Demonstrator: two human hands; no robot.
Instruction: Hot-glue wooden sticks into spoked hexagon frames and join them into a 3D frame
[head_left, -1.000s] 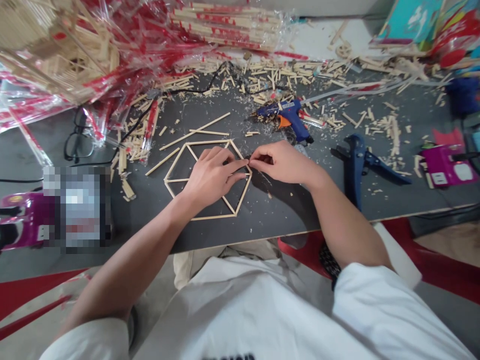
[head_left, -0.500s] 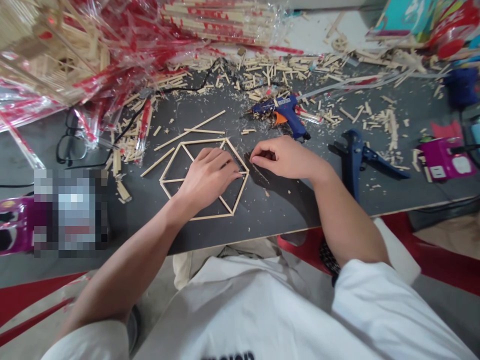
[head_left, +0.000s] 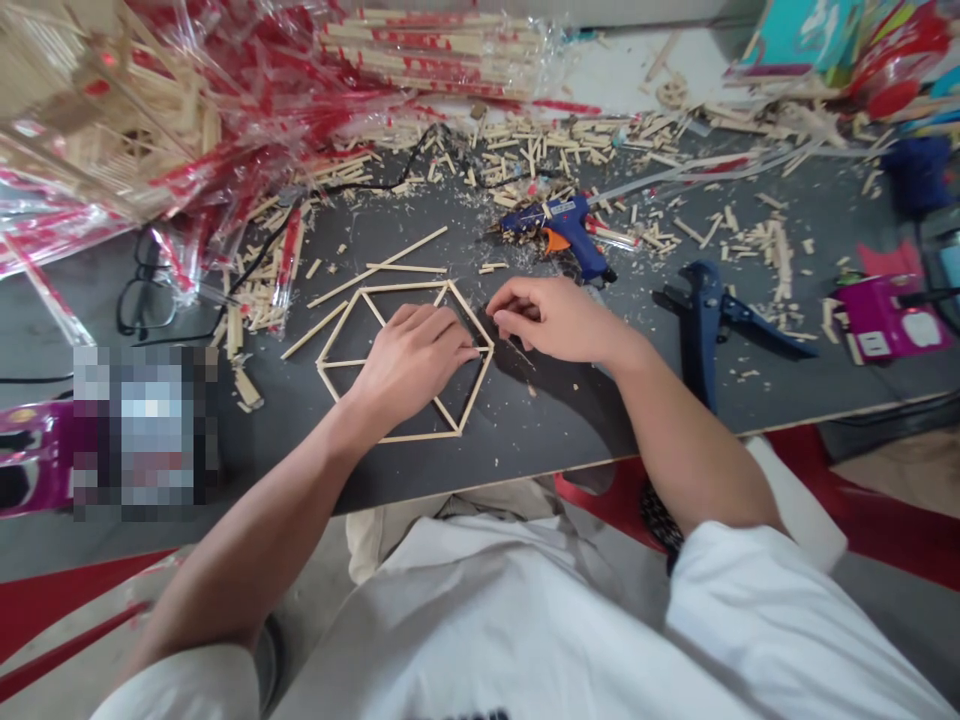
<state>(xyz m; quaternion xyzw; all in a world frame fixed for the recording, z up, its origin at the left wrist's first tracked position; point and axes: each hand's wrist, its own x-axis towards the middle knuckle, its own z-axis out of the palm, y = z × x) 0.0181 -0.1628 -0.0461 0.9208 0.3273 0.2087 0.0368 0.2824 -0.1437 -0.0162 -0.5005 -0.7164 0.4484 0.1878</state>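
A flat hexagonal frame of thin wooden sticks (head_left: 401,288), with sticks crossing inside it, lies on the dark tabletop. My left hand (head_left: 411,355) rests over its middle, fingers together and bent down on the inner sticks; the hand hides the centre of the frame. Just beyond the right-hand corner is my right hand (head_left: 551,318), its thumb and fingers curled together in a pinch. Whatever may be between those fingertips is hidden. Loose sticks (head_left: 405,250) lie behind the frame, and another stick (head_left: 315,330) lies along its left side.
A blue glue gun (head_left: 574,230) lies behind my right hand, a blue hand cutter (head_left: 705,320) to its right. Wood offcuts (head_left: 562,145) cover the back. Plastic-wrapped sticks (head_left: 442,50) and eyeglasses (head_left: 146,300) are farther left. The table edge (head_left: 525,478) runs before me.
My right hand has shifted slightly left, closer to the frame's right corner, with its fingers still curled. The left hand stays on the frame. The whole view has moved a little.
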